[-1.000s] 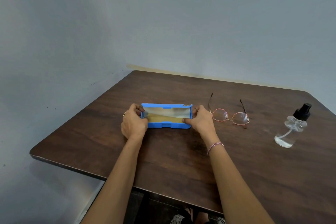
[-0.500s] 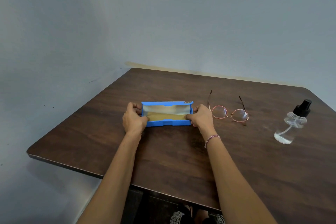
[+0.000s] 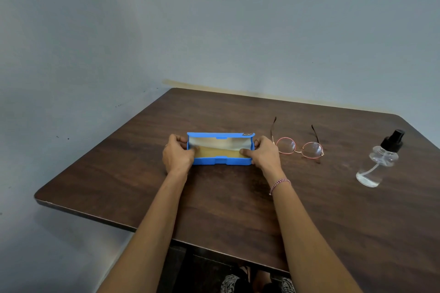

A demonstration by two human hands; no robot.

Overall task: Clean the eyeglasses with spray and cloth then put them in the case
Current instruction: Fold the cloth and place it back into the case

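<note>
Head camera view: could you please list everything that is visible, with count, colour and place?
Blue rectangular plastic eyeglass case: one, blue, table centre, lid open.
Yellow-tan cloth: one, yellow-tan, inside the case.
Round pink-rimmed metal eyeglasses: one pair, pink rims and dark temples, on the table right of the case, temples unfolded.
Clear plastic spray bottle: one, clear with black nozzle, upright at the table's right side.
Dark brown wooden table: one, dark brown, under everything.
Grey-blue wall: grey-blue, behind the table.
Red-and-white braided bracelet: one, on the right wrist.
Left hand: one, fingers grip the case's left end.
Right hand: one, fingers grip the case's right end.
</note>
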